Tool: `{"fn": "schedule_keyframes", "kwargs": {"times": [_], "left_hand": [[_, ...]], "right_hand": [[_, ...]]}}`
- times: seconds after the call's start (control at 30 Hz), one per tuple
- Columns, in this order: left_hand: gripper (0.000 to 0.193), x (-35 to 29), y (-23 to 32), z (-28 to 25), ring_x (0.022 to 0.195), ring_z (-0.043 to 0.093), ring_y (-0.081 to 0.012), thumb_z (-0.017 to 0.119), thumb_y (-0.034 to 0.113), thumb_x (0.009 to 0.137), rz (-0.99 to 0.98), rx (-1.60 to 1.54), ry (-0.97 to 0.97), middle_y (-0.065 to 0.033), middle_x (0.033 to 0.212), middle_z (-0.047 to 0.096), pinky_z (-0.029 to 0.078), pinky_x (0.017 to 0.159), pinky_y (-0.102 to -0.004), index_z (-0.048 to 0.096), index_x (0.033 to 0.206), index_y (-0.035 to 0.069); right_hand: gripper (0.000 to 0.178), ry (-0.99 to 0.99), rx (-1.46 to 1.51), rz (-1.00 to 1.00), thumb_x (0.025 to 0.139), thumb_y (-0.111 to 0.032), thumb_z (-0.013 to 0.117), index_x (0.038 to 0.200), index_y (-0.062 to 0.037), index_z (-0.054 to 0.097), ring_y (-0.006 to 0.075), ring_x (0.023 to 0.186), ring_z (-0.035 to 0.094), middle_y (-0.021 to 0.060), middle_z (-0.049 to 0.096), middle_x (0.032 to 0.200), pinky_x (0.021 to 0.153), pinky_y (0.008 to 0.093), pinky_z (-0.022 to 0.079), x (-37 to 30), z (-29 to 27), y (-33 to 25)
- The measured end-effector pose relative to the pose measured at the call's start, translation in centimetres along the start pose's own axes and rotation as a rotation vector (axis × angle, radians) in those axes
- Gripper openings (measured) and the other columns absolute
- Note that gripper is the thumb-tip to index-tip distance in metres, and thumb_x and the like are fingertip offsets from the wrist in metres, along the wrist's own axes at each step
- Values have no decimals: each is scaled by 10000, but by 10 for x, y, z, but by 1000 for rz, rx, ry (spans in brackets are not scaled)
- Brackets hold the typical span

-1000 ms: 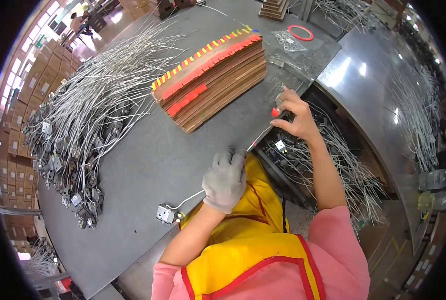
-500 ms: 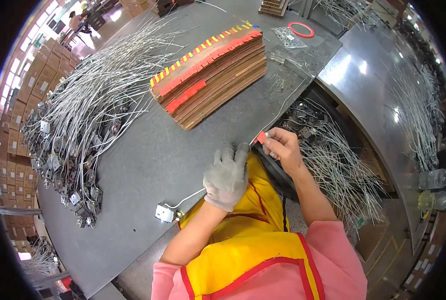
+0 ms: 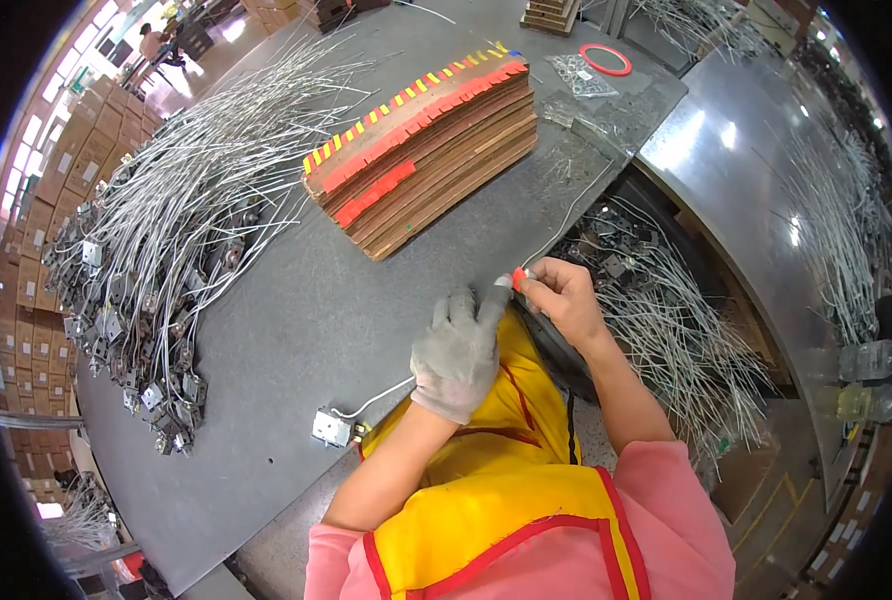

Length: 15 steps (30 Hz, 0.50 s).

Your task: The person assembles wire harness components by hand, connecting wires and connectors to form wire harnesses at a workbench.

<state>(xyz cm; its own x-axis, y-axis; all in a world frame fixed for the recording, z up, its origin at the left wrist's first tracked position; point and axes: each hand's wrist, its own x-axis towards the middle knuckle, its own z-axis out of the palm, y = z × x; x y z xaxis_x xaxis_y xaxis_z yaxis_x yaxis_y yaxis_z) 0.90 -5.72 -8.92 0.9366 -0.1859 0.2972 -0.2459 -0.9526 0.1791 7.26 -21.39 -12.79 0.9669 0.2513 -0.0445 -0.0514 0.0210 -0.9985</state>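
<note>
A white wire [image 3: 571, 212] runs from a small metal component [image 3: 333, 428] near the table's front edge, passes under my left hand and continues up to the right. My left hand [image 3: 456, 350], in a grey glove, closes on the wire with its index fingertip at a small piece of red tape [image 3: 519, 278]. Bare and pinched, my right hand [image 3: 563, 300] holds that tape against the wire from the right side. The thumb of the left hand is hidden beneath the palm.
A stack of wooden boards [image 3: 446, 165] edged with red and yellow tape strips stands ahead. Wired metal components [image 3: 126, 310] are heaped at left. More wires [image 3: 666, 330] fill a bin at right. A red tape roll [image 3: 604, 60] lies beyond, beside a clear bag [image 3: 578, 77].
The red tape has shifted slightly left and now sits closer around the wire. My left index finger has straightened up to it, and my right fingers have moved in slightly.
</note>
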Motion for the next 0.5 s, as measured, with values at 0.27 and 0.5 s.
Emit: {"fn": "schedule_keyframes", "kwargs": {"times": [0.27, 0.5], "left_hand": [[505, 2, 0, -4, 869, 583, -250, 599, 91, 708, 24, 34, -47, -98, 962, 555, 529, 582, -324, 526, 1200, 173], [436, 4, 5, -24, 803, 576, -301, 598, 46, 722, -24, -178, 53, -128, 936, 554, 494, 611, -374, 531, 1150, 93]], "right_hand": [[125, 215, 85, 103, 847, -114, 581, 809, 1, 608, 38, 469, 432, 29, 575, 619, 411, 181, 285, -22, 1, 9], [279, 92, 430, 15, 899, -152, 521, 1106, 36, 525, 62, 601, 518, 137, 633, 942, 467, 159, 382, -23, 15, -12]]}}
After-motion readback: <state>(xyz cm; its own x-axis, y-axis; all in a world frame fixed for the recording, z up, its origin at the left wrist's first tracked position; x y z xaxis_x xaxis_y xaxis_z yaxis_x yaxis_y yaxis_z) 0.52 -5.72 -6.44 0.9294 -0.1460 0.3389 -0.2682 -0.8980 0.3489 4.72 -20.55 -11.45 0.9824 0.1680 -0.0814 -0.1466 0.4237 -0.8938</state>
